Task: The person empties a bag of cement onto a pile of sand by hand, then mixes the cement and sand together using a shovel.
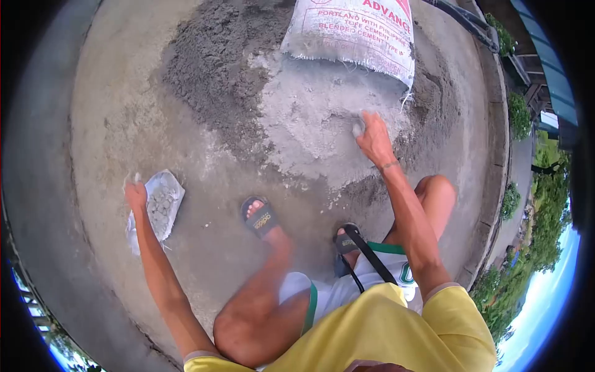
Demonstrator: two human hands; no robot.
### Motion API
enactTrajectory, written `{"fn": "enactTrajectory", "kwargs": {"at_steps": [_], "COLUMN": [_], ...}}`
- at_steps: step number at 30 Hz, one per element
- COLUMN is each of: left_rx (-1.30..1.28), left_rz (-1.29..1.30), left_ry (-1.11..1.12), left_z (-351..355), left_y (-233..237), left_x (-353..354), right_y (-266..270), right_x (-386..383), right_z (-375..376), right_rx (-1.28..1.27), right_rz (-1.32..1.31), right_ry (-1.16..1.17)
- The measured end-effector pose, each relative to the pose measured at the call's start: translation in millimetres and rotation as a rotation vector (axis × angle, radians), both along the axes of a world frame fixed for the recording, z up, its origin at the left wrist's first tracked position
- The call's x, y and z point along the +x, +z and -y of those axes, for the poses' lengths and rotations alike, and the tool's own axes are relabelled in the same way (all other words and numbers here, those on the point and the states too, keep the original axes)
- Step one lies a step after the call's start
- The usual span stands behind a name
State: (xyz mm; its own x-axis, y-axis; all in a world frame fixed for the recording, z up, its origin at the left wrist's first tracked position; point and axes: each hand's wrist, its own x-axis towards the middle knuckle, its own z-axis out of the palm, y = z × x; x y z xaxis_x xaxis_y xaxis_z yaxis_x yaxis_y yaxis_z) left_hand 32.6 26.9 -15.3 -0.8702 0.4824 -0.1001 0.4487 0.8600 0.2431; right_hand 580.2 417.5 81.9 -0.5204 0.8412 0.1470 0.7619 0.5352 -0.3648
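My right hand (pixel 375 141) reaches over the pale cement powder (pixel 304 118), its fingers closed on a grey cement lump (pixel 357 129). At the left, my left hand (pixel 136 194) is closed at the edge of a small white sack (pixel 175 186); a small whitish bit shows at its fingertips, too small to name. Several grey lumps (pixel 162 203) lie in that sack. A large printed cement bag (pixel 353 37) rests beyond the powder, its frayed mouth toward me.
Dark grey sand (pixel 214 62) is heaped around the powder, on a concrete floor (pixel 118 93). My sandaled feet stand between the small sack and the powder. A low concrete curb (pixel 496 155) runs along the right, with plants (pixel 519 116) beyond it.
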Motion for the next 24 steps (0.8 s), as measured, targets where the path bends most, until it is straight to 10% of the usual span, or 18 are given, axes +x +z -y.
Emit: {"fn": "enactTrajectory", "kwargs": {"at_steps": [11, 17, 19, 21, 24], "left_rx": [0.282, -0.013, -0.219, 0.105, 0.501], "left_rz": [0.645, 0.052, 0.020, 0.263, 0.405], "left_ry": [-0.372, -0.504, -0.188, -0.033, 0.778], "left_z": [-254.3, -78.4, 25.8, 159.9, 230.3], "left_y": [247.0, 327.7, 375.3, 418.5, 513.6], "left_x": [23.8, -81.8, -104.4, -121.7, -104.3], "right_y": [119.2, 165.5, 212.2, 274.1, 371.9], "right_x": [-43.1, 140.7, 207.3, 262.6, 293.9], "right_z": [-143.2, -130.5, -112.6, -104.6, -109.3], "right_rx": [-0.232, -0.020, -0.100, -0.190, -0.098], "right_rz": [0.130, 0.323, 0.375, 0.330, 0.087], "right_ry": [0.113, -0.122, -0.122, -0.347, -0.764]}}
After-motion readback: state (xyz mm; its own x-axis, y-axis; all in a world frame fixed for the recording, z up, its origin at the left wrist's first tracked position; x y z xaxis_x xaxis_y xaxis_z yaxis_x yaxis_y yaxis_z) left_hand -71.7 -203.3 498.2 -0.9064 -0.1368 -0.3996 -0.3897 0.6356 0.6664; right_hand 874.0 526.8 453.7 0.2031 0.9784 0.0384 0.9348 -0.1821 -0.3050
